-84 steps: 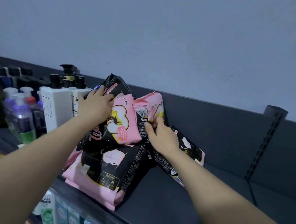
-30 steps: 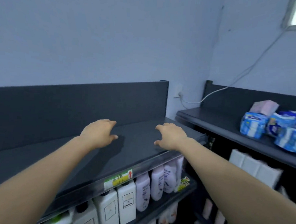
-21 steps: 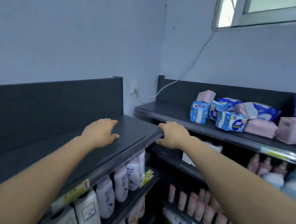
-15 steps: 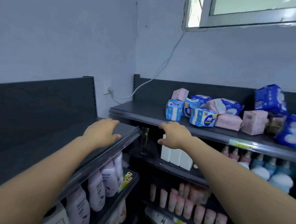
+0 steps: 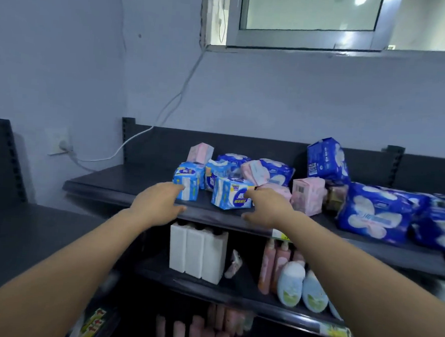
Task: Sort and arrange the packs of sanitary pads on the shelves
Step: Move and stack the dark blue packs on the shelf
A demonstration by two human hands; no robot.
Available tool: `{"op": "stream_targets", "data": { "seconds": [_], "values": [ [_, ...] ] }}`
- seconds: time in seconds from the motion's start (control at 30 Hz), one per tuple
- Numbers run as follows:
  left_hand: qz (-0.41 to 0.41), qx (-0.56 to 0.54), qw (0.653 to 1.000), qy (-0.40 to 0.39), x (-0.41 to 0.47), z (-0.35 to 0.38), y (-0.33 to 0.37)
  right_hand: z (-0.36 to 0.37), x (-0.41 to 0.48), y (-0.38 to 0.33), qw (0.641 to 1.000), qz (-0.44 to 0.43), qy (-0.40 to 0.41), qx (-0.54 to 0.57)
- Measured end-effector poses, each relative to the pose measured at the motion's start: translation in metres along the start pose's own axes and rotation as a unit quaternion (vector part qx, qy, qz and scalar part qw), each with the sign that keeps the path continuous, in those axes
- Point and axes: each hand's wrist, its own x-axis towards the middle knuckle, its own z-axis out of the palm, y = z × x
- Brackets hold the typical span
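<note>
The reaching step, I judge: left hand [image 5: 159, 203] and right hand [image 5: 268, 207] hover open and empty at the shelf [image 5: 126, 186] edge — jumbled packs [image 5: 276, 171] lie just beyond, at twelve o'clock — next probably gripping the nearest blue-white pack [image 5: 231, 196].

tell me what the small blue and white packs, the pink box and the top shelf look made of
Small blue and white packs: seemingly thin plastic film, glossy and crinkled.
Pink box: likely printed cardboard, flat faces and sharp edges.
Top shelf: probably painted metal, dark matte grey with a thin front lip.
</note>
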Motion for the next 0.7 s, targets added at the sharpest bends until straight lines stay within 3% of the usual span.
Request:
{"op": "stream_targets", "data": {
  "seconds": [0.33,0.7],
  "values": [
    [0.039,-0.032,0.999,-0.003,0.112,0.039,0.084,0.0,0.037,0.123,0.998,0.066,0.003,-0.019],
    [0.059,-0.022,0.997,0.047,0.242,0.063,0.11,0.013,0.122,0.189,0.992,0.12,0.046,0.017]
  ]
}}
